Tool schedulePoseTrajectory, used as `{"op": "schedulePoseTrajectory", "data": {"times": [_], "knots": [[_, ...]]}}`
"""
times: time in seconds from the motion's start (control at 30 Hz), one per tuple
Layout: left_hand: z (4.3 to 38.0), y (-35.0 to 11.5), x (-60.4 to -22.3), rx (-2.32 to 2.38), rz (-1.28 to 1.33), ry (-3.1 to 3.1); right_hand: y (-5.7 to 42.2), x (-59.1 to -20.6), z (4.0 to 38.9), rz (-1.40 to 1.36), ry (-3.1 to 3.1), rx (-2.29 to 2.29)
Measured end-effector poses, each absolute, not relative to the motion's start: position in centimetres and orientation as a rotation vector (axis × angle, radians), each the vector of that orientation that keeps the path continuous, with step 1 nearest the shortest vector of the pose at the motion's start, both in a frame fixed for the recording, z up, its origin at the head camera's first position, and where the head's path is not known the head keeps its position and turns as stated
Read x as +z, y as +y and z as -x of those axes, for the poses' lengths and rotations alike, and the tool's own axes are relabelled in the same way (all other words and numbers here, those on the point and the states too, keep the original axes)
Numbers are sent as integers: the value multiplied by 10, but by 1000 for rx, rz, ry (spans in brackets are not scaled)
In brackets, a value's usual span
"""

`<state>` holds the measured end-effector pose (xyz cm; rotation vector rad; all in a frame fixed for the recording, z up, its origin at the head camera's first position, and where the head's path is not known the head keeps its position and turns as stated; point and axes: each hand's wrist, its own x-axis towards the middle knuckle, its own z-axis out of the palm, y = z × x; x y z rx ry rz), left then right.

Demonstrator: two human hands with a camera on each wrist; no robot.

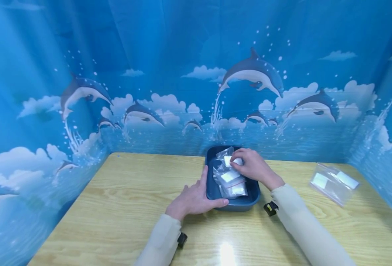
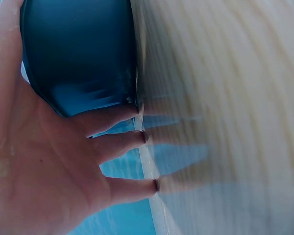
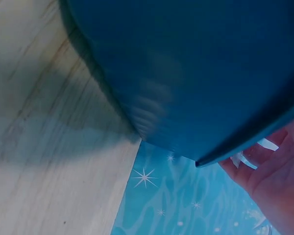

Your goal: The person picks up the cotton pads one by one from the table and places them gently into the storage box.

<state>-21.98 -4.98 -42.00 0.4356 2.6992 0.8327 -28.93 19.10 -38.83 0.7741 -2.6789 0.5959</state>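
In the far half of the dark blue plastic bin, whose long axis runs away from the person, the right hand pinches a clear plastic bag, other bags lying just nearer, the left hand's fingers spread against the left side.

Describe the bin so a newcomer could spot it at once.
Start at the wood-grain table in front of the dolphin curtain. Near the table's far edge, the left hand touches the bin at its near left corner while the right hand reaches in. It is dark blue, opaque and walled, unlike the clear bags inside it and the clear plastic lying to its right.
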Motion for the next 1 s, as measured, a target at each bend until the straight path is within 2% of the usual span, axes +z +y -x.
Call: {"op": "schedulePoseTrajectory", "data": {"times": [0.6,1.0], "knots": [[218,-49,-418,814,-425,2702,206,-383,269,-727,-2691,578],[219,-49,-420,797,-426,2709,217,-380,243,-754,-2677,320]]}}
